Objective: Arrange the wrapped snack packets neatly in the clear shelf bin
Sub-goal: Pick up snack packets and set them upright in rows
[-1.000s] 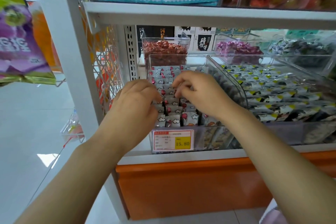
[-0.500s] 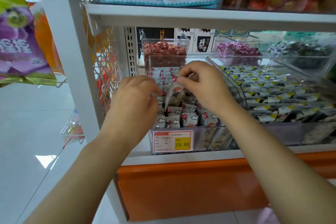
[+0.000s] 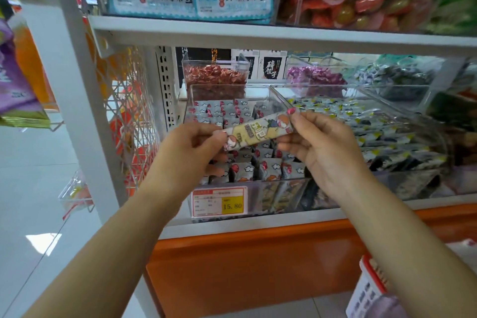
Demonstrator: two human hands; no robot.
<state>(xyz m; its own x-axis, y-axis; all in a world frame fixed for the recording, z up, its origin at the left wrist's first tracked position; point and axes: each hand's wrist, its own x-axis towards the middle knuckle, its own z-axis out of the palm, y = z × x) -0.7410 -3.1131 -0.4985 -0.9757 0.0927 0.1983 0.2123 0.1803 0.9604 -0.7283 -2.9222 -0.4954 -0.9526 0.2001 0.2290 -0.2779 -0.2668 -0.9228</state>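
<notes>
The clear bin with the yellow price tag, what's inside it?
Rows of small grey wrapped packets stand inside the clear bin. The left hand and right hand hold one long packet in front, covering the middle rows.

A snack packet (image 3: pixel 259 132) lies above the clear bin (image 3: pixel 278 196), between both hands.

head cam, facing fwd/down, close to shelf bin (image 3: pixel 227 86).

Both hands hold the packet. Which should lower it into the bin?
Probably right. The right hand pinches the packet by its higher end above the clear bin; the left hand, on the lower end, blocks the front rows.
</notes>
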